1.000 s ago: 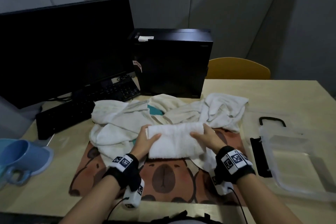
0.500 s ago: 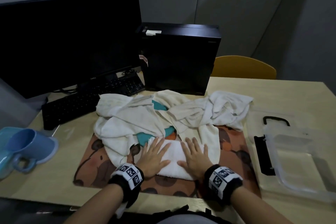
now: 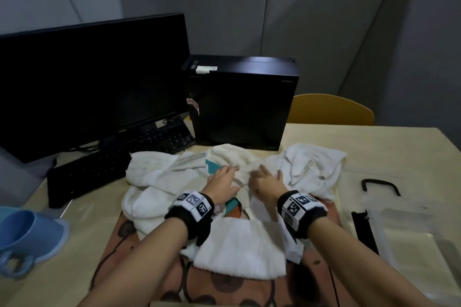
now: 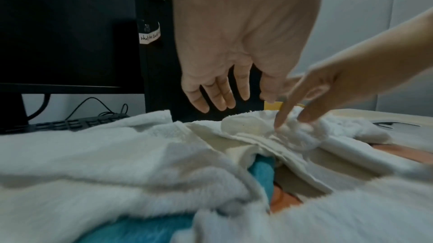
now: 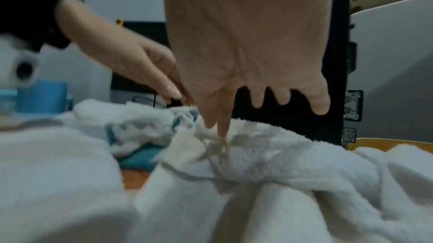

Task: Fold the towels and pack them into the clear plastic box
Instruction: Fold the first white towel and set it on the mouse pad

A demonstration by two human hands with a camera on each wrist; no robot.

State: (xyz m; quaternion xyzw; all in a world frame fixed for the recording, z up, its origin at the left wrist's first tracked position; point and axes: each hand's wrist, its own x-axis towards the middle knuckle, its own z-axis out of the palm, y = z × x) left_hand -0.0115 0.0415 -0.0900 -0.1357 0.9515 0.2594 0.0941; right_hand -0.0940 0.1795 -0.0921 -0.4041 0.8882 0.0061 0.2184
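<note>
Now both hands (image 3: 245, 182) have left the folded towel (image 3: 239, 249), fingers spread over the heap (image 3: 309, 169), gripping nothing.

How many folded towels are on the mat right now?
1: the folded towel lies at the mat's near edge, between the forearms. The unfolded pile behind it may hide others.

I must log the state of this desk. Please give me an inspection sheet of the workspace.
Surface: beige table, patterned mat at front.
Job's things: folded white towel on mat; unfolded towels piled behind; clear plastic box holds no towel.
Clutter: blue mug, keyboard, monitor, computer tower.
Grippers: left hand and right hand open, over the pile.
Cables: black, behind keyboard.
Surroundings: yellow chair, grey walls.
</note>
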